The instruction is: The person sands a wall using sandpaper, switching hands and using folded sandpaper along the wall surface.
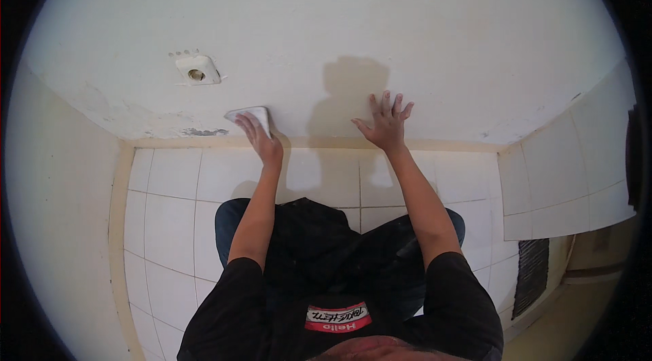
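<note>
My left hand [257, 135] presses a pale grey, flat folded sheet [257, 115] against the lower part of the white wall [435, 35]. Its fingers lie over the sheet; whether it is sandpaper or cloth I cannot tell. My right hand [388, 122] rests on the wall farther right with its fingers spread and nothing in it. Whitish dust coats the fingertips. Left of the sheet, a dark patch of peeling paint [205, 133] marks the wall just above the baseboard [312, 143].
A white wall socket [197, 70] sits up and left of my left hand. White floor tiles [170, 225] stretch beneath my bent legs. A side wall [54, 205] stands at the left. A tiled block [550, 164] and a dark ribbed mat [531, 276] are on the right.
</note>
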A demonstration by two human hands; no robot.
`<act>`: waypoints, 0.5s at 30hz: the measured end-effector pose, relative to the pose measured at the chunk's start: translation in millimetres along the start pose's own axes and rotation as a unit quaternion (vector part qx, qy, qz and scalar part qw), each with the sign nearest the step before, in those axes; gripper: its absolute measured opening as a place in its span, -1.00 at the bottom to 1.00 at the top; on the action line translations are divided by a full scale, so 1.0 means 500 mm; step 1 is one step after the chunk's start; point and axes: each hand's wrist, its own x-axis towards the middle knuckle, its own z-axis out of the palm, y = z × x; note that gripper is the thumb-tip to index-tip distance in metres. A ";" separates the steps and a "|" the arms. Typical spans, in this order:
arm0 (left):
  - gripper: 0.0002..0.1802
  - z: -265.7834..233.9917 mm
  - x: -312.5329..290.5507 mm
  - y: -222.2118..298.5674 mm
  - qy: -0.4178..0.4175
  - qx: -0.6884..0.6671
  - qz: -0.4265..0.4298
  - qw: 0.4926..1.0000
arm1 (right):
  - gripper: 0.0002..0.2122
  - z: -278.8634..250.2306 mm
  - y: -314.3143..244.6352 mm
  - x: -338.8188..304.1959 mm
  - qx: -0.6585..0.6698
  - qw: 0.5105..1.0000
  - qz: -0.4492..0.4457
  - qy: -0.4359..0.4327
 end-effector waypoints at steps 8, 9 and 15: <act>-0.20 0.044 -0.051 0.041 -0.120 0.053 0.123 0.984 | -0.16 -0.001 -0.001 -0.002 -0.003 1.000 0.007 -0.013; -0.22 0.049 -0.057 0.043 -0.148 0.073 0.149 0.975 | -0.16 0.000 -0.002 -0.001 -0.003 1.000 0.008 -0.014; -0.23 0.077 -0.086 0.069 -0.268 0.125 0.257 0.920 | -0.23 0.005 0.002 -0.010 -0.006 0.999 0.028 -0.029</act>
